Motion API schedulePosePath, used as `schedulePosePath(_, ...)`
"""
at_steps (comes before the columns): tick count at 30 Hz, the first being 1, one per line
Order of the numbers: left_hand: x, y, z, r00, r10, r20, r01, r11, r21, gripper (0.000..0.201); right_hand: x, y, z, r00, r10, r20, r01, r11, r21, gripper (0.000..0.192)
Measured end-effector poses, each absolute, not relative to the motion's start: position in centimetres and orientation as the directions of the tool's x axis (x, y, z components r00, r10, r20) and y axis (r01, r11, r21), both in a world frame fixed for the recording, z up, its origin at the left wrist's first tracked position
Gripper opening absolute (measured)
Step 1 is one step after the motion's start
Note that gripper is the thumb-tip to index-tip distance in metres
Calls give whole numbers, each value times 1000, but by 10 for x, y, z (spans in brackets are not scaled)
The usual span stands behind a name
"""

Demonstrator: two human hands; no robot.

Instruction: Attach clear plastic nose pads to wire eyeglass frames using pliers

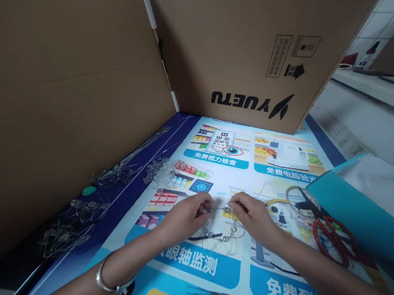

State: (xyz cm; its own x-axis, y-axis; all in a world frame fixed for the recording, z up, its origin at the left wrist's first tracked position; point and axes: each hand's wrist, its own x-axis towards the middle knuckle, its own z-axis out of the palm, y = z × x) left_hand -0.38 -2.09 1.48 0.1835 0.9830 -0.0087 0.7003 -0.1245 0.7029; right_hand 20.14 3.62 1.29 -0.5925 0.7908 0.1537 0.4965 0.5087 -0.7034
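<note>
Two tall cardboard walls up front: a plain brown panel (65, 91) on the left, and a carton (245, 51) printed upside down with "YUETU" straight ahead. Beneath them, spread flat, a glossy poster (215, 267) in blue and white, covered with cartoon optician scenes and Chinese captions. At the right edge, a teal plastic sheet (345, 213) lying over the poster. Along the dark blue left margin, a long scatter of thin wire pieces (131, 160), and nearer the viewer a tangled heap of clear wire parts (71, 224). Between those and the middle, a small pile of clear nose pads (161, 169).

At the centre, both hands close together over the poster. Left hand (186, 215) curled, fingertips pinched on one end of a thin wire eyeglass frame (219, 233); silver bangle (106, 279) on that wrist. Right hand (251, 215) likewise curled, thumb and forefinger nipped on the frame's other end. Frame itself rimless and very fine: pale metal wire, nearly see-through against the print, with small rounded nose pads hanging on looped wire arms just below and between the two hands, lower loops touching or just above the poster; cannot tell which.
</note>
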Motion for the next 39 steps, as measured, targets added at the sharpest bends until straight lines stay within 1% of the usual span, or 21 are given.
schedulePosePath(3, -1, -18, 13, 179, 984, -4, 667, -118, 735, 20, 197, 41, 13, -630, 754, 186, 503, 579, -641, 14)
schedulePosePath(10, 4, -16, 10, 134, 991, 5, 650, -92, 754, 18, 189, 46, 13, -666, 710, 229, 514, 660, -549, 17)
schedulePosePath(15, 4, -16, 11, 145, 989, -3, 638, -91, 765, 16, 186, 45, 11, -736, 628, 252, 480, 747, -460, 22)
schedulePosePath(17, 4, -16, 12, 142, 990, -3, 642, -90, 761, 14, 185, 44, 11, -765, 587, 265, 470, 791, -393, 24)
schedulePosePath(20, 4, -15, 13, 140, 990, -2, 656, -91, 749, 9, 184, 44, 10, -798, 528, 292, 466, 847, -258, 24)
schedulePosePath(22, 4, -15, 14, 148, 989, -3, 659, -96, 746, 7, 184, 44, 10, -801, 518, 300, 471, 855, -218, 24)
schedulePosePath(31, 3, -15, 13, 171, 985, 3, 633, -112, 766, 10, 185, 43, 7, -807, 501, 314, 464, 866, -189, 24)
schedulePosePath(39, 4, -14, 17, 193, 981, -10, 587, -107, 802, 11, 185, 42, 7, -802, 511, 310, 455, 858, -239, 26)
